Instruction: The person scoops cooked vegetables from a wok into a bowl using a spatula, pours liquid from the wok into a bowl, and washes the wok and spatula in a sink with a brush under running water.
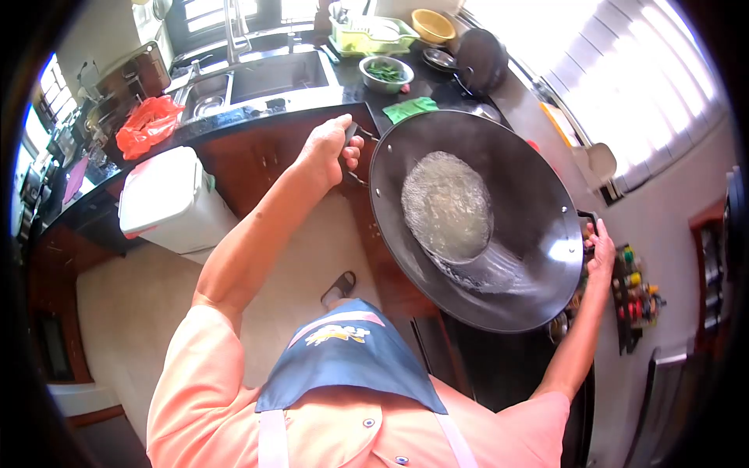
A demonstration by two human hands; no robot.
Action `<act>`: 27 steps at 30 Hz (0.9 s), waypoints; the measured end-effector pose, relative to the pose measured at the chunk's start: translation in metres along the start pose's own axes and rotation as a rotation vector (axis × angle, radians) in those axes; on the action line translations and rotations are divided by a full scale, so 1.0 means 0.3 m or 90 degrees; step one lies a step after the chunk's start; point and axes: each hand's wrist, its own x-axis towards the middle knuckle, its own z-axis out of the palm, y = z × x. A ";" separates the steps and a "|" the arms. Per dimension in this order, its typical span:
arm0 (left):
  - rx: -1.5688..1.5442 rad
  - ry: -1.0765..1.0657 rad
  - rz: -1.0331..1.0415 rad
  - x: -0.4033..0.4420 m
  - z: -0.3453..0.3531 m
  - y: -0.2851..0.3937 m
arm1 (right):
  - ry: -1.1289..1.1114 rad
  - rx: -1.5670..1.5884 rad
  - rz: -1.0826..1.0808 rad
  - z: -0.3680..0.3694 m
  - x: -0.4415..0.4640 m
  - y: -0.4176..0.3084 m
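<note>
A large dark wok [530,210] is held up in front of me by its two side handles. My left hand [331,150] is closed round the left handle, and my right hand [599,248] grips the handle on the right. Cloudy, bubbly liquid [449,207] pools in the left part of the wok. A wet, foamy streak runs from the pool toward the lower right of the bowl. The wok hides part of the counter and stove behind it.
The sink [279,80] is at the back left, with a red plastic bag [150,126] beside it. A bowl of green leaves [386,74] and a green cloth [409,109] lie behind the wok. A white bin [160,191] stands left; spice jars [636,292] are right.
</note>
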 end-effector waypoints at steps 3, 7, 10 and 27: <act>0.018 0.002 -0.016 0.199 -0.052 0.093 | -0.005 -0.021 -0.001 0.207 0.156 0.014; -0.003 0.034 -0.049 0.395 -0.073 0.193 | -0.011 -0.048 0.024 0.446 0.345 0.052; -0.048 0.023 -0.082 0.567 -0.097 0.252 | -0.031 -0.055 0.033 0.604 0.461 0.066; -0.023 -0.032 -0.228 1.418 -0.143 0.524 | 0.096 -0.148 0.065 1.179 0.738 0.053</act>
